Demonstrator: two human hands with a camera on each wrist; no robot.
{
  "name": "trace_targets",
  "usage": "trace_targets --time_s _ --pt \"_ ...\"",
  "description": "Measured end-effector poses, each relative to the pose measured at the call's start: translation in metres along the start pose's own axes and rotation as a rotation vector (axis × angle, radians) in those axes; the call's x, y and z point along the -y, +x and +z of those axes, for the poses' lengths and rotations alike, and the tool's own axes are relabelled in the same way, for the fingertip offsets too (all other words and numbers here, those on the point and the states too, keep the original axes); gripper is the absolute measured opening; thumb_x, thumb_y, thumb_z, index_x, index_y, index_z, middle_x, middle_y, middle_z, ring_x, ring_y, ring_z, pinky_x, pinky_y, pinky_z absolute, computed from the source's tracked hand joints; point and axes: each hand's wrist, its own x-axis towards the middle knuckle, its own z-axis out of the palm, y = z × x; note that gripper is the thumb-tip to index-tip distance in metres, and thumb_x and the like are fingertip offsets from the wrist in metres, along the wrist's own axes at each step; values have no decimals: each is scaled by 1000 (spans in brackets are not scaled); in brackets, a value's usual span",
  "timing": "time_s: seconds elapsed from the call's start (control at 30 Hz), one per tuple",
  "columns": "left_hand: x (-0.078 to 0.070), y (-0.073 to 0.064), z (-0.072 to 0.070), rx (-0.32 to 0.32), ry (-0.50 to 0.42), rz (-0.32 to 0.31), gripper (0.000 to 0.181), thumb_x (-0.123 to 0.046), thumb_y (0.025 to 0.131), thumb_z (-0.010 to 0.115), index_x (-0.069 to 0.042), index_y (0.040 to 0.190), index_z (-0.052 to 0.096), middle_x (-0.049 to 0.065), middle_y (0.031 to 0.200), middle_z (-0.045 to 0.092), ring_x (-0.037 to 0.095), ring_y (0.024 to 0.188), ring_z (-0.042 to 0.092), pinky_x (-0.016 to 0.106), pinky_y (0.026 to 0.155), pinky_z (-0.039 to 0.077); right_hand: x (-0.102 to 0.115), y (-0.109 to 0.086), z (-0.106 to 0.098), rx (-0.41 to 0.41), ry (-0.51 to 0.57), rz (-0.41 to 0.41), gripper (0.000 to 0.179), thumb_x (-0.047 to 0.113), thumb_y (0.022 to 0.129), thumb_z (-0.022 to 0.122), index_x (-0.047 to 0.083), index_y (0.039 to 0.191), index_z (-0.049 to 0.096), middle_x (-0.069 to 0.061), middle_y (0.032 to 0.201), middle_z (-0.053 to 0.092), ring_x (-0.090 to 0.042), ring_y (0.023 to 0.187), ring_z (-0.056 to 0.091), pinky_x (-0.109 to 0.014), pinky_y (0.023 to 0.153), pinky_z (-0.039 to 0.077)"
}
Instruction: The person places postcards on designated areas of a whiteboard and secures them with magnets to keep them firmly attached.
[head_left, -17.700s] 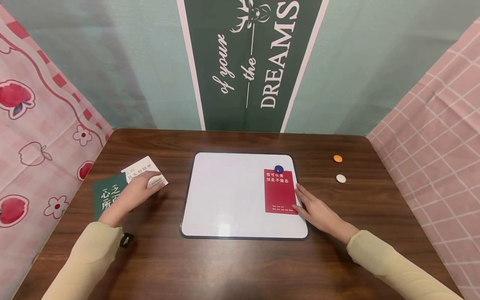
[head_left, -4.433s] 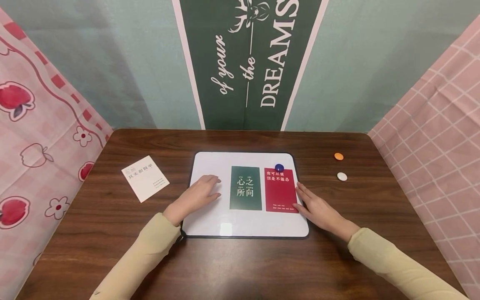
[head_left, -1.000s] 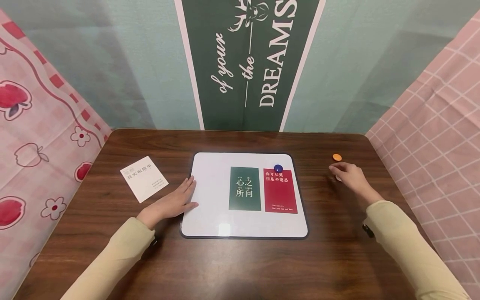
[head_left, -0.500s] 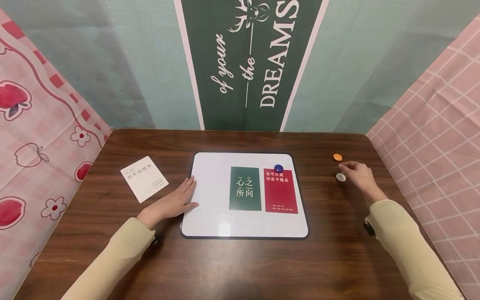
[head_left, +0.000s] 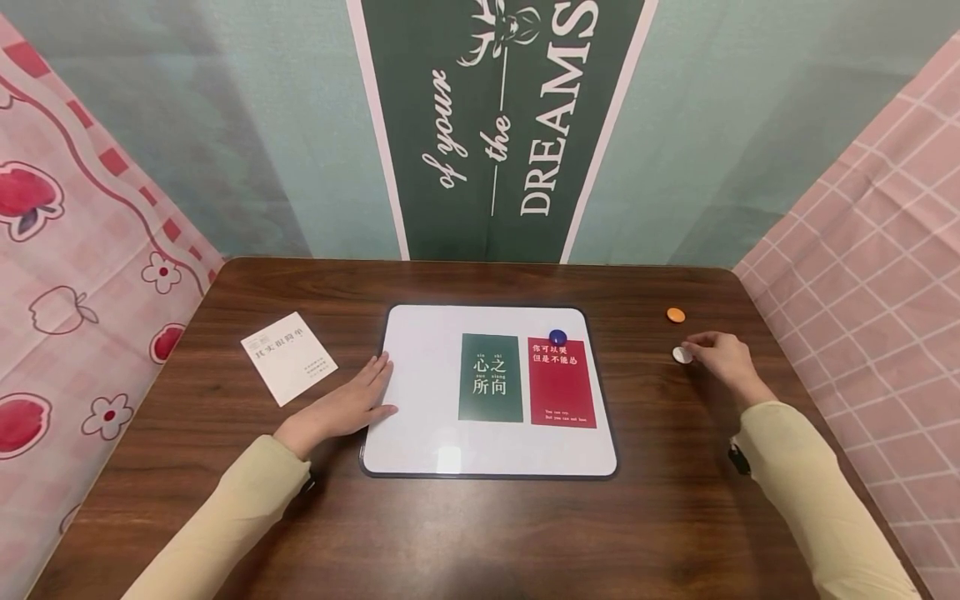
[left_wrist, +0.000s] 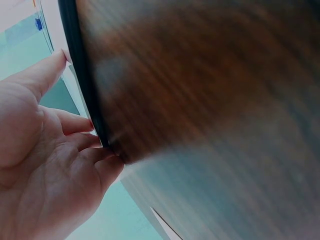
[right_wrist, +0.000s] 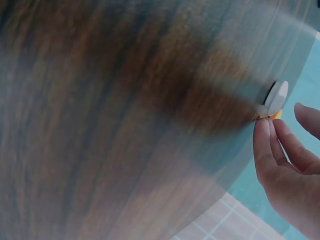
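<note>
My left hand (head_left: 341,407) rests with straight fingers over the left edge of a whiteboard (head_left: 420,446); the left wrist view shows its fingertips (left_wrist: 107,167) at the dark frame. On the board lie a green card (head_left: 491,404) and a red card (head_left: 562,387). A round blue magnet (head_left: 557,337) sits on the red card's top edge. Over at the right, my right hand (head_left: 723,360) reaches to a white magnet (head_left: 681,355), fingertips at its right side. In the right wrist view, the thumb stands apart from the fingers beside the white magnet (right_wrist: 278,98).
An orange magnet (head_left: 676,315) lies just behind the white one. At the left, a white card (head_left: 288,367) lies at an angle on the brown wooden table (head_left: 450,542). Cloth hangs behind the table and along both sides.
The green card has gone from the left pile to the board's middle. My left hand has moved to the board's left edge; my right hand has left its right edge for the white magnet.
</note>
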Motion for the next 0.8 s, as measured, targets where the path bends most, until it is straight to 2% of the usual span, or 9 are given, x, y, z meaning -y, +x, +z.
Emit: trace_targets --time_s 0.23,0.53,0.8 --pt "1 0 1 -6 10 3 68 -27 93 50 12 139 18 27 147 9 39 136 9 49 107 19 -2 0 2 25 -6 -4 46 29 91 51 -11 113 55 -25 95 62 -42 94 52 -51 79 42" --pt "1 1 1 -3 5 7 68 -27 93 50 12 139 18 27 148 8 40 136 8 49 107 18 1 -2 3 30 -18 2 44 30 90 54 -10 107 59 -24 96 62 -40 94 52 -50 78 43" --pt "2 1 2 -4 8 12 68 -27 93 50 13 139 18 28 147 9 40 136 8 49 107 18 5 -2 4 26 -31 -8 41 32 89 57 -7 100 61 -19 88 63 -34 84 55 -45 73 43"
